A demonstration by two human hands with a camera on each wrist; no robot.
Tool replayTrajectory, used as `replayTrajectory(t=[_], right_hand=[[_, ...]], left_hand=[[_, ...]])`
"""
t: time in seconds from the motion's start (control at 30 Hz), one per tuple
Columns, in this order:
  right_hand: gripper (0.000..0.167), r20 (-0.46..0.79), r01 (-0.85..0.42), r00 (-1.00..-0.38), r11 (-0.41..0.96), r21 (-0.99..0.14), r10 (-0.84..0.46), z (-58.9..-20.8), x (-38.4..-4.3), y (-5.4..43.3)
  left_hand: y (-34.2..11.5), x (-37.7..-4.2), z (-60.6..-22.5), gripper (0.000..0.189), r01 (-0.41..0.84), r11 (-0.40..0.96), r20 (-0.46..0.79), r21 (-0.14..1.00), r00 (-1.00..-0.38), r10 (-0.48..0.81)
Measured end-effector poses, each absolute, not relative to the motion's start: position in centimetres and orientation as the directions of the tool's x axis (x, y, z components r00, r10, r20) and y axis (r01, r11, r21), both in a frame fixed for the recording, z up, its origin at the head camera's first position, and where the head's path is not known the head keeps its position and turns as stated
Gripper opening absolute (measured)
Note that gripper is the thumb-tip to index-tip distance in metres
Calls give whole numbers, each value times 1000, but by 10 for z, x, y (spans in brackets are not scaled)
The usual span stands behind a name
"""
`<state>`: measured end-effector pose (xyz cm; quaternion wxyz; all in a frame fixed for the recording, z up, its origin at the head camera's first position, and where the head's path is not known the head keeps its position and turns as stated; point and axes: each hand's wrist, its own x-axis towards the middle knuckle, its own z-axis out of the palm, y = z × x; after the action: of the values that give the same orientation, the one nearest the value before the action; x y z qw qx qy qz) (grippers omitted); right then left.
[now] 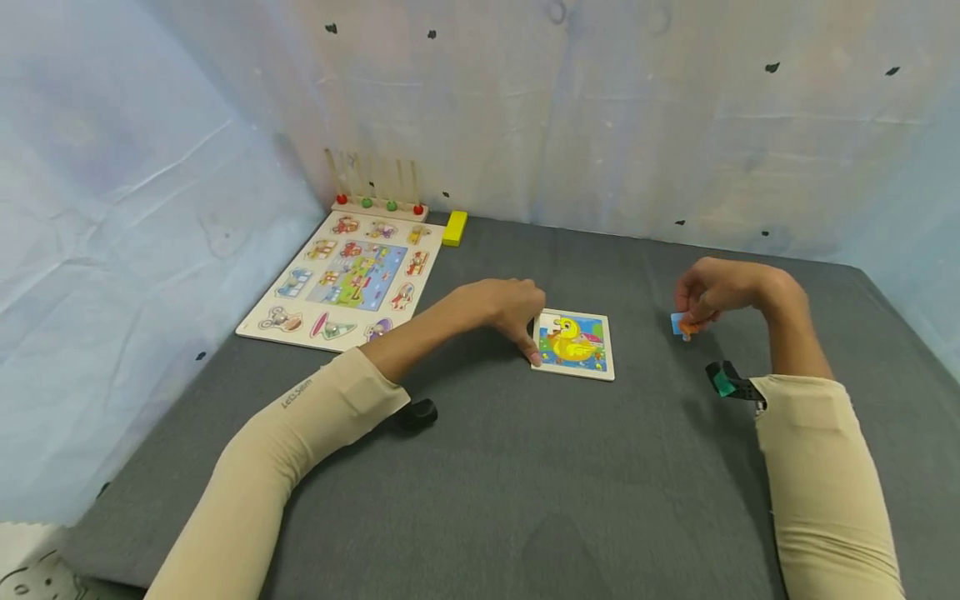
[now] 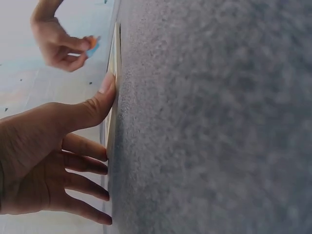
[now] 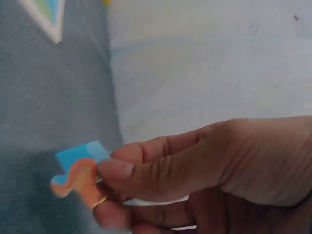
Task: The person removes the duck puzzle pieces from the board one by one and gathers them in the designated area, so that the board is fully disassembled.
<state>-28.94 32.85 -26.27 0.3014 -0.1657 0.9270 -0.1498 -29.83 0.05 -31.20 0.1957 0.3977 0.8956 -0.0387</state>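
My left hand (image 1: 513, 312) is at the left edge of a small square duck puzzle (image 1: 573, 343) that lies on the grey table. Its thumb (image 2: 108, 87) touches the puzzle's near left corner, while the other fingers reach out fairly straight along the side. Off to the right and above the table, my right hand (image 1: 712, 296) pinches a blue and orange jigsaw piece (image 3: 80, 175) between thumb and fingers. The piece's knobbed end sticks out past the fingertips. Part of it is hidden behind the thumb.
A large wooden picture board (image 1: 300, 304) with vehicle shapes lies at the back left. Behind it stands a peg rack (image 1: 381, 210) with red and green beads, beside a yellow block (image 1: 455, 227). Pale sheeting (image 1: 600, 125) closes off the back and sides.
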Motion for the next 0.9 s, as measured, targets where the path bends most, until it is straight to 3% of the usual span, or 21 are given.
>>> replayTrajectory(t=[0.13,0.33,0.5,0.7,0.9], right_hand=[[10,-583,-180,-716,909,-377,-384,-274,-290,332],[14,-603,-180,-709,921,-346,-365,-285,-293,332],[11,-606,-137,-726,932,-336,-325,-287,-292,330],[29,-596,-121,-748,943,-310,-292,-280,-290,326],[30,-530,-211,-777,934,-288,-339,-270,-290,312]], left_hand=[[3,-298,-313,79,719,690,-386,88,-614,689],[0,-296,-313,82,703,707,-393,78,-630,670],[0,-295,-312,87,707,704,-411,60,-625,663],[1,-294,-311,91,704,709,-428,46,-627,651],[-1,-295,-311,89,705,707,-435,52,-621,651]])
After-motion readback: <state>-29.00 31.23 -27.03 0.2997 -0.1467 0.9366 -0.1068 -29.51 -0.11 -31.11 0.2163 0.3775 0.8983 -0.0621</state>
